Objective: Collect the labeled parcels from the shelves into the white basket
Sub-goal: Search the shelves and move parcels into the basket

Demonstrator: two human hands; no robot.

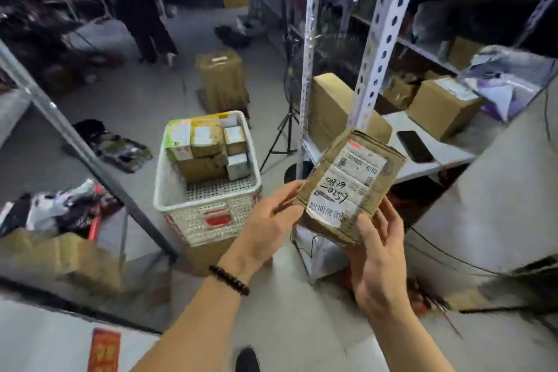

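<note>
Cardboard parcel (350, 187), label up, tilted, midair right of white basket (187, 220) holding several boxed parcels (205, 142).

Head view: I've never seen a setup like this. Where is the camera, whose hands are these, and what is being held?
There is no machine here. A person wears a wide-angle camera on the head, so you look down along their own arms. The left hand, the one with the bracelet, and the right hand together hold a parcel. It is a worn cardboard box with handwriting on its label. Ahead stands the white basket, already holding several boxes. To the right is a metal shelf with a carton and a dark phone lying on it.
</note>
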